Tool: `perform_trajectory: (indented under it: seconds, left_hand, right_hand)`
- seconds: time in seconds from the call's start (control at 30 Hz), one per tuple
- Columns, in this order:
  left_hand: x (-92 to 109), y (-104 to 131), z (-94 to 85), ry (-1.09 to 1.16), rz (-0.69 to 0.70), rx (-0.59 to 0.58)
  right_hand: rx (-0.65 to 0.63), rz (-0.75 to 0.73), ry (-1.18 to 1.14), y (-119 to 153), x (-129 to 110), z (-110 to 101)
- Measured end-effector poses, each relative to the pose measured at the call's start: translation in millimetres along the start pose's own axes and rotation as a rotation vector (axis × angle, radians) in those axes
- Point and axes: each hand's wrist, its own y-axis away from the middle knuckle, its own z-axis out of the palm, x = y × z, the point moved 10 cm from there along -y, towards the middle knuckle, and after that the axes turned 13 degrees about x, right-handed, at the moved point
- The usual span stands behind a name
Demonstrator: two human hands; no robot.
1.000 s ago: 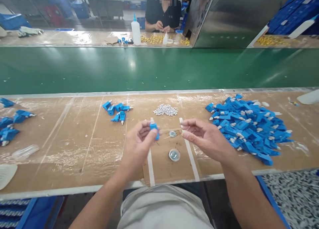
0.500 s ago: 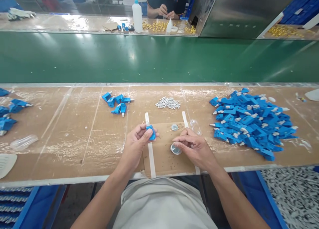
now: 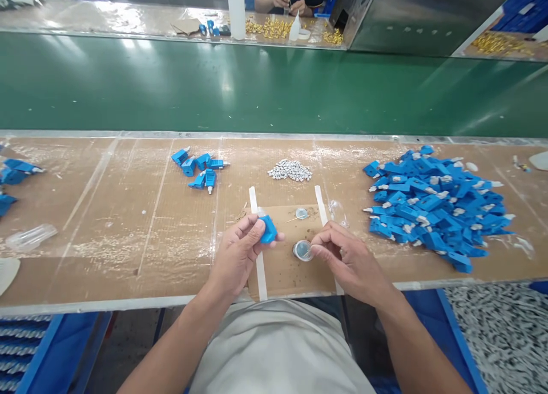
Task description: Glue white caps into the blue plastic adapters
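A blue plastic piece (image 3: 268,229) with a whitish tip is pinched between the thumb and fingers of my left hand (image 3: 240,249), above a cardboard sheet (image 3: 282,277). My right hand (image 3: 349,260) has its thumb and forefinger pressed together at the right rim of a small round jar (image 3: 302,250); whatever they hold is too small to make out. Just behind the jar lies a round clear disc (image 3: 301,213) with a thin stick beside it. Farther back sits a small heap of grey-white bits (image 3: 290,170).
A large pile of blue pieces (image 3: 436,205) covers the right of the table, with a smaller group (image 3: 199,168) left of centre. Beyond the green strip (image 3: 274,91), another person's hands work near gold-coloured parts (image 3: 272,27). Trays flank my lap.
The view has tilted downward slightly. My left hand has turned the blue piece so more of its side shows. My right hand's fingertips have shifted from over the jar to its right rim.
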Motion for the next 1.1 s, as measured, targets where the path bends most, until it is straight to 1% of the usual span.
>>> perform_trajectory:
  seconds: [0.1, 0.23, 0.3, 0.37, 0.43, 0.53, 0.63, 0.9, 1.1]
  left_hand:
    - [-17.5, 5.3, 9.6, 0.032, -0.115, -0.054]
    - [-39.7, 14.4, 23.0, 0.078, -0.292, -0.102]
    - [-44.4, 18.6, 30.2, 0.109, -0.346, -0.124]
    - [-44.7, 21.6, 36.8, 0.132, -0.366, -0.147]
    - [-43.5, 23.9, 42.4, 0.14, -0.371, -0.171]
    - [-40.8, 26.4, 47.8, 0.135, -0.361, -0.2]
    - [-38.8, 28.1, 50.6, 0.133, -0.348, -0.227]
    - [-35.9, 28.1, 52.4, 0.129, -0.319, -0.278]
    - [-36.5, 29.5, 49.6, 0.15, -0.327, -0.278]
  right_hand:
    - [0.071, 0.032, -0.028, -4.2, 1.6, -11.7]
    - [0.242, 0.074, -0.229, -9.1, -5.9, -33.4]
    - [0.322, 0.052, -0.306, -9.6, -17.2, -42.6]
    - [0.393, 0.001, -0.335, -8.8, -32.0, -49.3]
    - [0.432, -0.063, -0.343, -8.0, -46.7, -51.1]
    - [0.433, -0.138, -0.339, -7.9, -61.5, -46.4]
    - [0.408, -0.178, -0.304, -9.2, -67.3, -40.1]
    - [0.389, -0.19, -0.262, -11.5, -65.6, -34.4]
    - [0.374, -0.218, -0.229, -11.5, -66.3, -29.9]
